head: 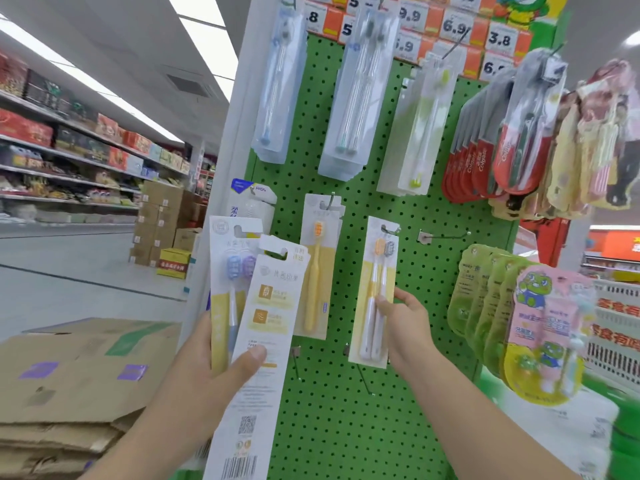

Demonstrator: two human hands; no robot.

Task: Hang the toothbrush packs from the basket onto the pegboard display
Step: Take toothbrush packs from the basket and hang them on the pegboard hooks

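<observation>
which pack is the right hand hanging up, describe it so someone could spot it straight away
Start at the green pegboard and look along its lower row of hooks. The twin toothbrush pack hangs there, right of a single orange toothbrush pack, with the right hand pinching its lower edge. Unlike that neighbour, it holds two brushes side by side, one orange head and one grey.

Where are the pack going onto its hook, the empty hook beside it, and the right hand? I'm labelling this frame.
Twin-brush pack [375,271], head view: upper card front.
Empty hook [445,236], head view: mid-wire.
Right hand [403,315], head view: back of hand.
</observation>
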